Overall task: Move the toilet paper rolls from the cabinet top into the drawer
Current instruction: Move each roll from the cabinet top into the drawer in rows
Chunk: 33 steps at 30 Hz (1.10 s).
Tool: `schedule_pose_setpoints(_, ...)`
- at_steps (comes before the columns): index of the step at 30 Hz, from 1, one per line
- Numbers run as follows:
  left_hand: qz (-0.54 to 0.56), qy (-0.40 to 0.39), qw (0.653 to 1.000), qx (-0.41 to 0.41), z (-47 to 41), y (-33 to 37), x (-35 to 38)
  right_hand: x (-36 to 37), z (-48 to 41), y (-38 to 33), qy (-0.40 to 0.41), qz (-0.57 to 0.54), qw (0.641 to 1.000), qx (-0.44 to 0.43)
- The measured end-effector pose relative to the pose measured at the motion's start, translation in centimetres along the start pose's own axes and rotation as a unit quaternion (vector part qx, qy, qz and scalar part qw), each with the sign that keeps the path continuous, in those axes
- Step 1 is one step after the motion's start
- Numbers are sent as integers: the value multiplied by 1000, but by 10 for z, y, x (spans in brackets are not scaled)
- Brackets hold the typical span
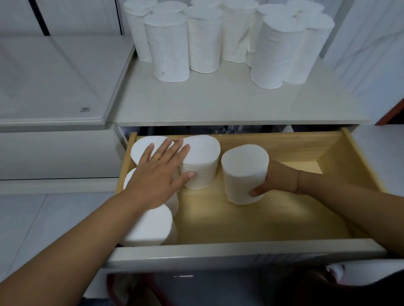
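My right hand [276,179] clamped low round upright toilet paper roll [244,173] in wooden drawer [351,159], thumb at base, fingers hidden behind. My left hand [156,175] spread flat, fingers apart, across tops of rolls already packed [202,161] at drawer's 9 o'clock side. More rolls [167,47] stood at 12 o'clock on cabinet top [217,100]. Judged roll light, soft, crushable: gripped sidewall gently, mid to low, no squeezing.

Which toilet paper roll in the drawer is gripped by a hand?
The rightmost roll, gripped by the right hand, stands apart; the left hand only lies flat atop the others.
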<state>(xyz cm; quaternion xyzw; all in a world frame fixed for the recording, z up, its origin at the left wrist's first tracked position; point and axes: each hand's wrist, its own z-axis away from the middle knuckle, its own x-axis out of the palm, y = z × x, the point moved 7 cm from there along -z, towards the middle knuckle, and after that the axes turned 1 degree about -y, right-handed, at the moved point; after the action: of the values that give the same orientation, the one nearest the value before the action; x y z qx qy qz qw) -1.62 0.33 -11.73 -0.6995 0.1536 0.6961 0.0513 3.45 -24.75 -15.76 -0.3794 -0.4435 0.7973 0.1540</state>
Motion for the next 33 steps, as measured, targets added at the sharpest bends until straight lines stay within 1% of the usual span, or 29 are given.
schedule_pose_setpoints(3,-7,4,1000,2,0,-1,0,6,-2,8,-25,4,1000,17)
schedule_pose_setpoints(4,-6,3,1000,3,0,-1,0,7,-1,8,-54,10,998,25)
schedule_pose_setpoints(6,-5,-1,1000,1,1,0,0,7,9,10,-149,18,986,74)
schedule_pose_setpoints(7,-5,-2,1000,0,0,0,0,6,16,9,-192,5,976,105)
schedule_pose_setpoints(9,-4,-1,1000,0,0,0,0,-1,26,6,-234,-89,954,166)
schedule_pose_setpoints(11,-4,0,1000,2,0,0,0,-2,28,0,-217,-187,937,199)
schedule_pose_setpoints(14,-8,0,1000,0,0,0,0,12,22,-4,-167,-237,932,217)
schedule_pose_setpoints(16,-9,0,1000,-1,0,0,-1,30,17,-12,-167,-260,927,211)
schedule_pose_setpoints(19,-2,-2,1000,0,0,0,0,54,10,-26,-181,-250,930,200)
schedule_pose_setpoints(21,2,-2,1000,-1,0,-1,0,65,2,-34,-158,-255,931,209)
schedule_pose_setpoints(24,1,-1,1000,-1,-1,-1,1,78,-7,-42,-100,-314,911,247)
schedule_pose_setpoints(26,3,-3,1000,-1,-1,-1,1,88,-10,-46,-90,-343,899,257)
schedule_pose_setpoints(28,2,-5,1000,-2,0,-1,1,94,-13,-48,-84,-352,896,257)
schedule_pose_setpoints(31,-2,-7,1000,-8,0,0,0,95,-14,-47,-79,-354,895,260)
schedule_pose_setpoints(32,-3,-8,1000,-9,0,1,0,95,-14,-48,-93,-340,899,260)
schedule_pose_setpoints(33,-2,-9,1000,-9,-1,2,0,93,-13,-50,-101,-303,911,260)
